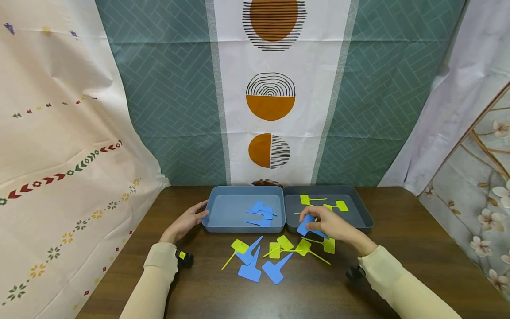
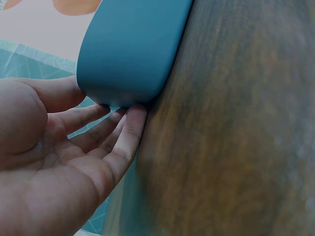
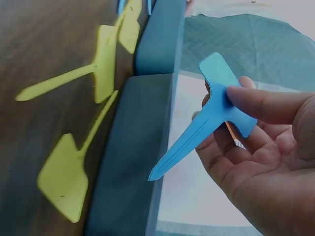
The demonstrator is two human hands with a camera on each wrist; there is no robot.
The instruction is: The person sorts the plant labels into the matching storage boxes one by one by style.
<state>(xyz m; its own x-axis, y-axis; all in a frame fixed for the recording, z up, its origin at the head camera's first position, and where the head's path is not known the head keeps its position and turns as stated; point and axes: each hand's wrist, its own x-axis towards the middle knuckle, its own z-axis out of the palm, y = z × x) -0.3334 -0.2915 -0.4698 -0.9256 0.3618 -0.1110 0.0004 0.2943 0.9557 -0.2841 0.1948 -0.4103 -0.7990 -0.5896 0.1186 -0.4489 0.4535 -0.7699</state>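
Note:
My right hand pinches a blue T-shaped plant label between thumb and fingers. It is over the front rim of the dark grey tray, the label's pointed stem slanting down in the right wrist view. At the left end of the blue-grey tray, my left hand touches the outer wall with extended fingertips. Inside that tray lie several blue labels. The dark grey tray holds yellow labels, partly hidden behind my right hand.
On the brown table, loose yellow labels and blue labels lie in front of the trays, some overlapping. One yellow label lies close against the dark tray's front wall. A patterned curtain hangs behind the table.

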